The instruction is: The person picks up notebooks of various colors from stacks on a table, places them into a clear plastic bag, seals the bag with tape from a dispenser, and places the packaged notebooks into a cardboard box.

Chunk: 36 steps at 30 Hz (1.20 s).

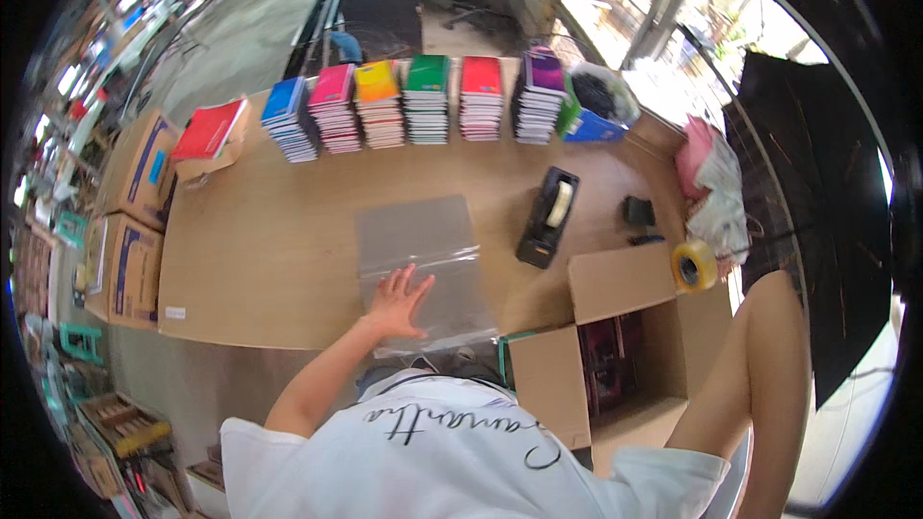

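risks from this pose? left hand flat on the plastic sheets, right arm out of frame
1. The clear plastic sheets overhang the table edge under the left hand; lifting the palm might let them slide off.
2. The open cardboard box sits close beside the sheets; a sideways sweep could snag its flap.
3. The right hand is out of view, so its reach is unchecked.

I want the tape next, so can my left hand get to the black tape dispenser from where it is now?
Probably yes. The left hand lies flat on the clear plastic bag, and the tape dispenser stands just past the bag's right edge with only bare table between.
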Tool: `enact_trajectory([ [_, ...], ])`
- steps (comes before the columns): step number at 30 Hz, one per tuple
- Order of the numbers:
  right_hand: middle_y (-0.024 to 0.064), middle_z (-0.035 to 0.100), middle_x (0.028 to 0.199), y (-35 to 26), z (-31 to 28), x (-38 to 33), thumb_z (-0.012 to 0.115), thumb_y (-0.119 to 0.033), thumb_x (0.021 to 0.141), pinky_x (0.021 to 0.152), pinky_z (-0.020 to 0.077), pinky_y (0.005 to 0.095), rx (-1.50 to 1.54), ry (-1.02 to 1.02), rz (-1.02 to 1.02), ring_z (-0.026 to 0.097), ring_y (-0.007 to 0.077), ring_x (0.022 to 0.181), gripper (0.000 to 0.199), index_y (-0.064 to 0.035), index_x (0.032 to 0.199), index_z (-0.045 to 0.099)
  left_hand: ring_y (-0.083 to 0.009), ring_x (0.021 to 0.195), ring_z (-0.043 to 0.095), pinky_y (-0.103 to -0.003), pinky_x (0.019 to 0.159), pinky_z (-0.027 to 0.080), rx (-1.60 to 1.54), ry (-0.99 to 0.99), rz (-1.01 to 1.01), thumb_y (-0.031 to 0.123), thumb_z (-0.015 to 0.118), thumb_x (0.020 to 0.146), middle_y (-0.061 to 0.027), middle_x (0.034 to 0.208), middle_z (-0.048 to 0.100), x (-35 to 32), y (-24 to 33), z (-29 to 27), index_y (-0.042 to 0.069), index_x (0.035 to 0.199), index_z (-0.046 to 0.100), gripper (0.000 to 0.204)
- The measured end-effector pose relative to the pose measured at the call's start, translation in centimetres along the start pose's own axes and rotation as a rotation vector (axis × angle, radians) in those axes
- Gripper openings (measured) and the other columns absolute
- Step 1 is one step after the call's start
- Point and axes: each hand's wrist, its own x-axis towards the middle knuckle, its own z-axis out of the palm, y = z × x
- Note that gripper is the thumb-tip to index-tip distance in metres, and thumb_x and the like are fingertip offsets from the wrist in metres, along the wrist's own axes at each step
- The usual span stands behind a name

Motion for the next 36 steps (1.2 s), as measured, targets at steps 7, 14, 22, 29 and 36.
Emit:
enact_trajectory([
  [7, 0.0210, 0.050, 0.132, 6.4, 22.3, -13.0, 0.067, -0.046, 0.079, 0.102, 0.0390, 0.0471, 0.719, 0.031, 1.478, 0.048, 0.0372, 0.123, 0.072, -0.0196, 0.141, 0.043, -0.0446, 0.142, 0.009, -0.065, 0.109, 0.014, -0.098, 0.200, -0.192, 0.062, 0.075, 0.060, -0.0191, 0.156, 0.004, -2.4, -1.1, 1.9, 0.029, 0.150, 0.023, 0.109],
  [14, 0.0131, 0.002, 0.158, -8.3, 41.9, -18.2, 0.078, -0.047, 0.066, 0.105, 0.0148, 0.0698, 0.443, -0.754, 1.737, 0.005, 0.0485, 0.141, 0.097, -0.0327, 0.148, 0.027, -0.0403, 0.143, 0.010, -0.066, 0.108, 0.011, -0.130, 0.118, 0.160, 0.067, 0.070, 0.062, -0.0168, 0.156, 0.007, -1.7, -3.0, 2.1, 0.031, 0.150, 0.020, 0.108],
  [22, 0.0146, 0.002, 0.158, -11.2, 43.6, -20.4, 0.061, -0.034, 0.085, 0.105, 0.0133, 0.0706, 0.365, -0.857, 1.706, 0.005, 0.0522, 0.140, 0.073, -0.0343, 0.148, 0.025, -0.0331, 0.144, 0.011, -0.065, 0.110, 0.008, -0.138, 0.000, 0.159, 0.069, 0.066, 0.066, -0.0120, 0.158, 0.008, -2.8, -7.0, 0.0, 0.032, 0.150, 0.020, 0.103],
  [29, 0.0169, 0.017, 0.155, -12.2, 43.3, -24.5, 0.057, -0.028, 0.087, 0.097, 0.0393, 0.0604, -0.227, -0.990, 1.103, 0.026, 0.0470, 0.137, 0.065, -0.0300, 0.146, 0.029, -0.0298, 0.127, 0.039, -0.058, 0.103, 0.027, -0.126, 0.339, -0.024, 0.058, 0.065, 0.076, -0.0094, 0.137, 0.044, 1.9, -14.4, -4.2, 0.023, 0.133, 0.052, 0.069],
  [36, 0.0132, 0.061, 0.099, 18.7, 38.0, -22.1, 0.062, -0.021, 0.086, 0.080, 0.0491, 0.0338, 0.995, -0.616, 1.470, 0.060, 0.0253, 0.097, 0.021, -0.0087, 0.103, 0.063, -0.0292, 0.113, 0.049, -0.044, 0.096, 0.037, -0.454, 1.269, -0.358, 0.025, 0.077, 0.073, -0.0093, 0.114, 0.058, 12.5, -31.7, -20.9, 0.009, 0.105, 0.063, 0.038],
])
